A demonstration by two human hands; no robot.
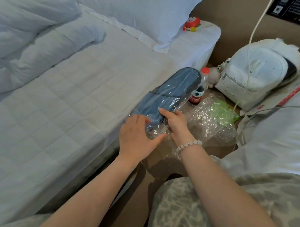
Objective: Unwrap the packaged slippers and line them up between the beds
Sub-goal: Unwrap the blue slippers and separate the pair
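A pair of flat blue-grey slippers (pixel 171 90) in a clear plastic wrapper is held above the gap between the two beds, heel end towards me. My right hand (pixel 175 125) grips the heel end, thumb on top and fingers curled round the edge. My left hand (pixel 137 139) lies beside it with fairly straight fingers touching the wrapper at the heel, thumb under the loose plastic. The far toe end hides part of a water bottle.
The left bed (pixel 67 99) has a white sheet, duvet and pillow, with a red toy (pixel 191 23) on its corner. Between the beds stand a red-capped water bottle (pixel 199 89), crumpled clear plastic with a green packet (pixel 217 114) and a white backpack (pixel 253 75). A white cable hangs down.
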